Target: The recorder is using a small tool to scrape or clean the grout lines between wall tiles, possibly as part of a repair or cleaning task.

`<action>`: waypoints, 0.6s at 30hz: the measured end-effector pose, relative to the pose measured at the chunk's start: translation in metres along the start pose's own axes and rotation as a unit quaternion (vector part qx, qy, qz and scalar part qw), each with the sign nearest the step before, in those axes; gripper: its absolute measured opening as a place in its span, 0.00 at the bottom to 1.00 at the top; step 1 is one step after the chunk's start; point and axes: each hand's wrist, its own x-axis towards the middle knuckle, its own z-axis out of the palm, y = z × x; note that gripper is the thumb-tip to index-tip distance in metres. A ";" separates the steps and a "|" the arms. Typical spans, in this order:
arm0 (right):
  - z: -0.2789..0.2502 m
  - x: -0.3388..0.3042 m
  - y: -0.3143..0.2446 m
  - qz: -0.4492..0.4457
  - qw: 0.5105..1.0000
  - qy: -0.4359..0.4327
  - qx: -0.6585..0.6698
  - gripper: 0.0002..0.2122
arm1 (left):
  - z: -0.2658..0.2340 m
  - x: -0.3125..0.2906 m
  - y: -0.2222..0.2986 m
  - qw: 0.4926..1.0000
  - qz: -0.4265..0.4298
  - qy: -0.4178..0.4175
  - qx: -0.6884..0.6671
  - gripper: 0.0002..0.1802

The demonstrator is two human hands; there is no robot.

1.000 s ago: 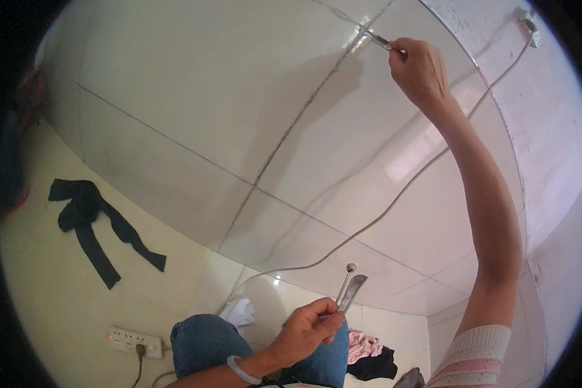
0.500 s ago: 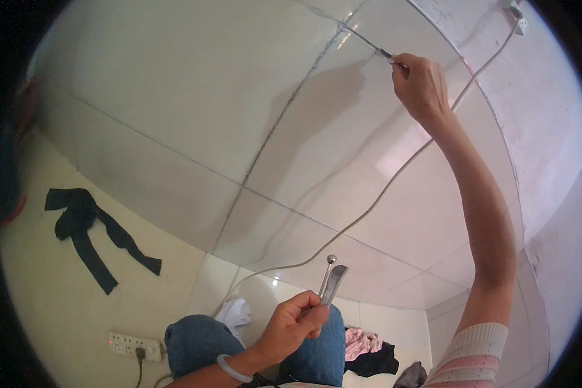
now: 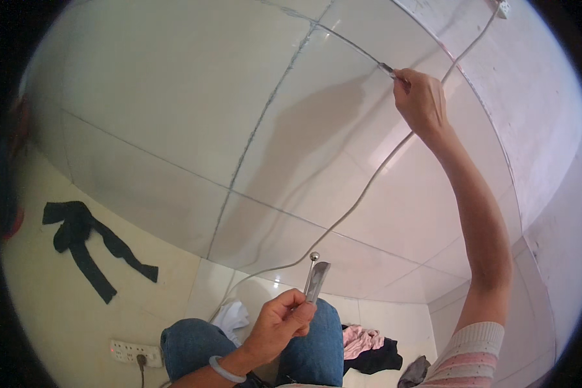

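Observation:
High on the right, my right hand (image 3: 421,100) is closed on a small metal scraper (image 3: 387,68). Its tip rests against the joint line (image 3: 352,44) between glossy white wall tiles (image 3: 168,90), to the right of a crossing with a rough grey joint (image 3: 260,123). Low in the middle, my left hand (image 3: 279,328) pinches two metal tools side by side. One is a thin rod with a ball end (image 3: 314,257); the other is a flat metal blade (image 3: 318,279). Both point upward, away from the wall. My fingers hide their lower ends.
A pale cable (image 3: 362,194) runs across the tiles to a socket (image 3: 503,9) at the upper right. On the floor lie a dark cloth strip (image 3: 77,233), a white power strip (image 3: 134,353) with a plug, a white cloth (image 3: 231,318), and pink (image 3: 361,340) and black cloths (image 3: 375,359).
My right hand has slid the scraper along the joint, rightward from the crossing. The whole view has shifted a little. My left hand keeps its hold on the two tools.

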 end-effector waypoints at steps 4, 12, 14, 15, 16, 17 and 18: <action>-0.003 -0.003 0.002 0.004 1.000 -0.017 -0.025 0.07 | -0.001 -0.002 0.006 1.000 -0.003 0.002 0.009 0.04; -0.006 -0.016 0.019 0.025 0.999 -0.023 -0.029 0.07 | -0.002 -0.003 0.006 1.000 -0.001 0.002 -0.003 0.06; -0.007 -0.019 0.024 0.030 0.999 -0.021 -0.031 0.07 | -0.001 -0.004 0.008 1.000 -0.008 0.003 0.004 0.05; -0.008 -0.021 0.026 0.035 0.999 -0.018 -0.031 0.07 | -0.001 -0.005 0.009 1.000 -0.002 0.002 0.008 0.05; -0.010 -0.023 0.027 0.036 0.999 -0.018 -0.032 0.07 | 0.000 -0.005 0.010 1.000 0.003 0.000 0.011 0.05; -0.011 -0.025 0.027 0.047 0.998 -0.022 -0.024 0.07 | -0.001 -0.005 0.010 1.000 0.003 0.000 0.011 0.05; -0.013 -0.027 0.027 0.059 0.998 -0.026 -0.017 0.07 | -0.001 -0.005 0.009 1.000 0.000 0.000 0.008 0.05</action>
